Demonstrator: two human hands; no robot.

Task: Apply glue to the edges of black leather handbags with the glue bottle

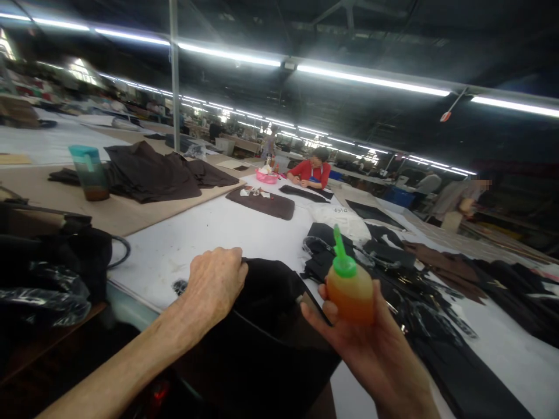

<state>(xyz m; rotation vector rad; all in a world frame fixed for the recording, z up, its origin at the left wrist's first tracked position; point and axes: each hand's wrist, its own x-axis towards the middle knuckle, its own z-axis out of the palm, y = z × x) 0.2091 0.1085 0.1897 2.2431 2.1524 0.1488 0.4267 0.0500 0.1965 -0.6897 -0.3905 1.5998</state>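
Note:
My left hand (216, 283) is closed in a fist on the rim of a black bag (271, 314) that stands open in front of me. My right hand (371, 343) is wrapped round a small orange squeeze bottle (350, 295) with a green nozzle cap, held upright above the bag's right edge. Beyond the bottle, black straps and cut black pieces (384, 256) lie on the white table (209, 233).
A teal-lidded jug (89, 173) and dark brown fabric (152, 171) sit on the tan table at left. A person in red (310, 171) is seated at the far end by a pink bowl (267, 176). Brown and black pieces (480, 279) cover the right side. Another person (458, 201) stands at right.

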